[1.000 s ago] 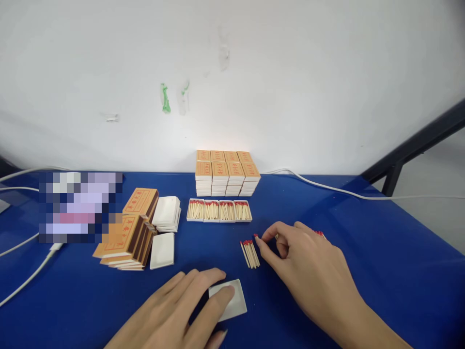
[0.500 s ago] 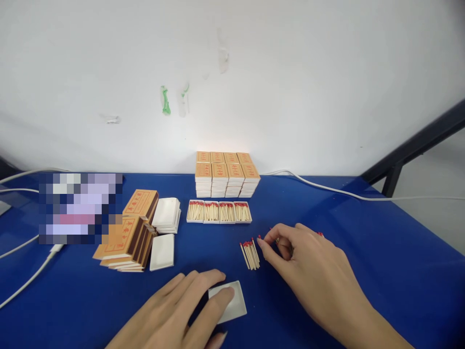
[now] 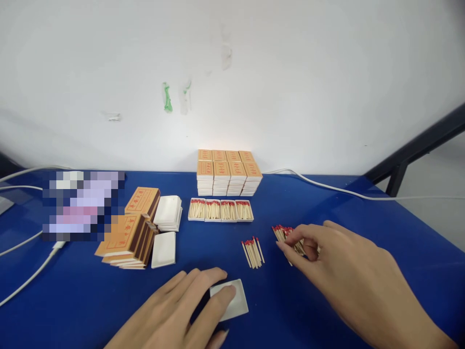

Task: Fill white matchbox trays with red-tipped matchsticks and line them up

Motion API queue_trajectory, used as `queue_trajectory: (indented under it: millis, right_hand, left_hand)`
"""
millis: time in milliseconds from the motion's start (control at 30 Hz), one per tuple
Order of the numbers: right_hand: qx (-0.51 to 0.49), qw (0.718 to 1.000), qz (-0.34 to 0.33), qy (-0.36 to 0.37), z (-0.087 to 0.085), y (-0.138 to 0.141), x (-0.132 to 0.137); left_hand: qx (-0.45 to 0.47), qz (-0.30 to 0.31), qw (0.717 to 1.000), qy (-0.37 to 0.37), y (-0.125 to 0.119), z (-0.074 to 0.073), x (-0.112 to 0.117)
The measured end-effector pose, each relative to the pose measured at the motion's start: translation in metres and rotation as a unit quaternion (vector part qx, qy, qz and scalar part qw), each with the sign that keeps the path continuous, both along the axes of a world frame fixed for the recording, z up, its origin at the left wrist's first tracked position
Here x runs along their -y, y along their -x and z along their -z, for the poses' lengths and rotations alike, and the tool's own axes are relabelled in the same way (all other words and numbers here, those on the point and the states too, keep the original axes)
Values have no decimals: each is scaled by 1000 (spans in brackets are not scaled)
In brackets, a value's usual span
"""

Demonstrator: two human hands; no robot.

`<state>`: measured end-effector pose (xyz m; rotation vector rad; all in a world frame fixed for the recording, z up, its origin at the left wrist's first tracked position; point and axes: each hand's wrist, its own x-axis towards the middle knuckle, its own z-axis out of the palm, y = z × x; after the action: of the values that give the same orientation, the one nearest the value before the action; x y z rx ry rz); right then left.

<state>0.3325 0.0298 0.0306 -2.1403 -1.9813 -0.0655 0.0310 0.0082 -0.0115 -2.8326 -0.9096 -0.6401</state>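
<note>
In the head view, a white tray (image 3: 239, 305) lay on the blue counter (image 3: 327, 206). The left grip (image 3: 174, 308) was loose, with one finger resting in the tray, maybe so it wouldn't slip. A small bunch of matches (image 3: 252, 255) lay just past the tray, to its right, red heads away from it, perhaps to keep them neat. Farther right, the right grip (image 3: 348, 274) was at a bigger heap of matches (image 3: 282, 233); I couldn't tell if it pinched one. Past the tray sat four full trays (image 3: 220, 220), touching, with orange boxes (image 3: 236, 168) stacked tidily farther off.
</note>
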Motion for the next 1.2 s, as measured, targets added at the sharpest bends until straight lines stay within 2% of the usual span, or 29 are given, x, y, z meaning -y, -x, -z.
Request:
queue_trajectory:
  millis: [167,400,567,733,867,967,1067,1200]
  right_hand:
    - [20,999,-14,41,-4,6,2]
    - [-4,996,8,91,-7,23,0]
    - [-34,997,-12,73,-1,32,-4]
    - [-82,994,-61,44,2,26,-4]
    - [-62,998,-26,5,3,16,-5]
    - [-30,999,-4,42,1,16,-7]
    - [-26,995,-8,94,-1,23,-8]
    - [-48,995,-23,81,2,32,-7]
  left_hand:
    - [15,-2,1000,-6,-2,1,-3]
    - [19,-4,1000,-24,0,1,-2]
    - [21,-2,1000,-16,0,1,-1]
    - [28,3,1000,0,2,2,-2]
    - [6,-5,1000,21,3,-1,0]
    - [10,-4,1000,17,2,-5,1]
    - [17,0,1000,5,0,-7,0]
    - [19,5,1000,-2,-2,-5,0]
